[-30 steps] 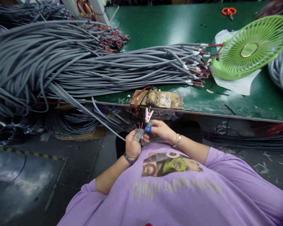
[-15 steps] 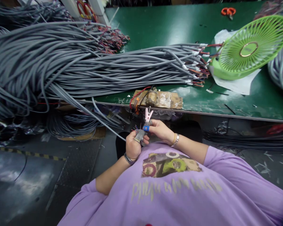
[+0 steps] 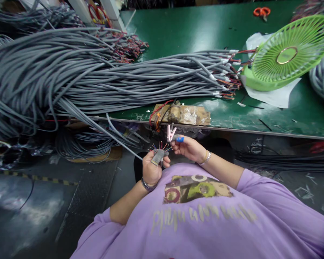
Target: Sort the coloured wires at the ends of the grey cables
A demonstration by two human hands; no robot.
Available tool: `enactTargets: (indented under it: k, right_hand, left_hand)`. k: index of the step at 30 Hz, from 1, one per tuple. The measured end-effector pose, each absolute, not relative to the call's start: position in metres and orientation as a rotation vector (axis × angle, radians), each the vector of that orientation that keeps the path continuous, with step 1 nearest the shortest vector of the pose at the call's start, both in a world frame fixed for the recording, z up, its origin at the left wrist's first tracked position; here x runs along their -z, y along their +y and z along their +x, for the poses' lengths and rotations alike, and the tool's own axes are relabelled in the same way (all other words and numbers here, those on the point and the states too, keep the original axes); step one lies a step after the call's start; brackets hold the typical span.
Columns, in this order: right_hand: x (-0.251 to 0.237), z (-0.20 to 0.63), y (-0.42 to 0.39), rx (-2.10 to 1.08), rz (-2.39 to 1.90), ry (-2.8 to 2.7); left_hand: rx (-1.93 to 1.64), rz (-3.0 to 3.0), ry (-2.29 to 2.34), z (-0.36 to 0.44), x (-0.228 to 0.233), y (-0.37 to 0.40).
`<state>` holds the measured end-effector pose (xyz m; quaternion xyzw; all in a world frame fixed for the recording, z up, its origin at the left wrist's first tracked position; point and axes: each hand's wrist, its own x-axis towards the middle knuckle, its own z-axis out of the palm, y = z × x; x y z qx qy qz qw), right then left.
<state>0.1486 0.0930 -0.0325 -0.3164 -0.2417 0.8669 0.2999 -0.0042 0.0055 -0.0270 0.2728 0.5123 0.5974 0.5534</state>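
Taking the wooden block on the edge of the surface as my mark, my left hand sits on its near side, off to the left, wrapped around the end of a grey cable. The cable slants in from the block's left; its bared coloured wires fan from my left grip toward the block. My right hand, nearer the block, has its fingertips drawn narrow beside the rightmost wire tips; whether one is pinched, I cannot tell. The wires lie left of that right grip, just below the pink clip, itself between block and wires.
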Motion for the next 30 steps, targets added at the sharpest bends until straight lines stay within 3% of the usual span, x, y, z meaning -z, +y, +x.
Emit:
enactTargets:
  k: [7, 13, 19, 30]
  right_hand:
    - [0.022, 0.135, 0.109, -2.214, -0.799, -0.817]
    - [0.023, 0.123, 0.105, -1.780, -0.914, -1.050]
    - [0.023, 0.115, 0.110, -2.114, -0.837, -0.688]
    - [0.011, 0.116, 0.108, -2.209, -0.823, -0.533]
  left_hand:
    - [-1.226, 0.628, 1.058, 0.009, -0.002, 0.016]
    - [-1.227, 0.556, 1.065, 0.015, 0.003, 0.021]
    - [-1.240, 0.553, 1.108, 0.015, 0.008, 0.019]
    - [-1.238, 0.568, 1.102, 0.016, 0.009, 0.018]
